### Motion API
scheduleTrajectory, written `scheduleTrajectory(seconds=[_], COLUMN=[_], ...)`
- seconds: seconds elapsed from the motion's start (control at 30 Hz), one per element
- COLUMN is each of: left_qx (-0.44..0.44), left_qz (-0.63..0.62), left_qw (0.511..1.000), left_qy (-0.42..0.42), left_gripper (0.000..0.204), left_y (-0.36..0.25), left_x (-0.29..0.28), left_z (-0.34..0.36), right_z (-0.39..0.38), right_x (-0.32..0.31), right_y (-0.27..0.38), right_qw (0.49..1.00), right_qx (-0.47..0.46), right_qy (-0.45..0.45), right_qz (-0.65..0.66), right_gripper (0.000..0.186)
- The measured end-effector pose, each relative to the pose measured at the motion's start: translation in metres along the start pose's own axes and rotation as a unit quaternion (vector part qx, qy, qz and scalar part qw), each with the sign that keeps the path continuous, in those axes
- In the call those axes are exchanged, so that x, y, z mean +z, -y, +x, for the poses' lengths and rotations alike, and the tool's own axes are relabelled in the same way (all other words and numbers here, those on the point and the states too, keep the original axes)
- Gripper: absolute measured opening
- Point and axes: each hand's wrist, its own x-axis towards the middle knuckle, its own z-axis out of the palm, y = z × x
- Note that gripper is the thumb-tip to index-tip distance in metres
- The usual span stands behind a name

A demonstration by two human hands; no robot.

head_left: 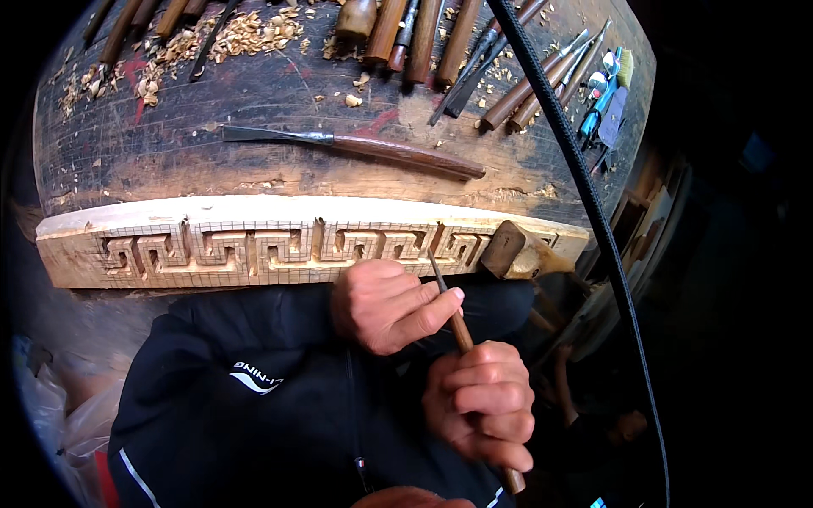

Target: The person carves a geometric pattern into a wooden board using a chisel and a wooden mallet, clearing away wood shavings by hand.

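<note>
A wood-carving chisel point(461, 332) with a slim metal blade and brown wooden handle slants across in front of me. My right hand point(483, 402) wraps around its handle, whose end sticks out below the fist. Higher up, my left hand point(389, 306) is closed on the chisel's shaft, thumb and fingers pinching it. The blade tip meets the pale wooden board point(72, 254), in the right part of its carved pattern. Pencilled grid lines and cut key-shaped grooves run along this board. A wooden mallet point(511, 251) rests on the board's right end.
Behind the board, another chisel point(406, 155) lies crosswise on the dark, worn workbench point(169, 161). Several wooden-handled tools point(421, 46) and heaps of wood shavings point(254, 32) cover its far side. A black cord point(584, 173) hangs down at the right. Plastic bags point(85, 406) lie lower left.
</note>
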Motion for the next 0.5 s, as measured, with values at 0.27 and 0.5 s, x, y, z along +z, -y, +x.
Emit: scheduleTrajectory(seconds=[0.27,0.5], left_qx=[-0.002,-0.005], left_qz=[0.030,0.026], left_qw=[1.000,0.999], left_qy=[-0.009,-0.018], left_gripper=[0.049,0.051], left_y=[-0.0013,-0.0007], left_x=[0.0005,0.0001], left_z=[0.0037,0.0028], right_z=[0.0101,0.0117], right_x=[-0.0006,-0.0008], right_y=[-0.0022,-0.0020], right_qw=[0.999,0.998], right_qx=[0.044,0.057], right_qy=[-0.013,-0.003], right_qz=[0.020,0.025], right_gripper=[0.067,0.067])
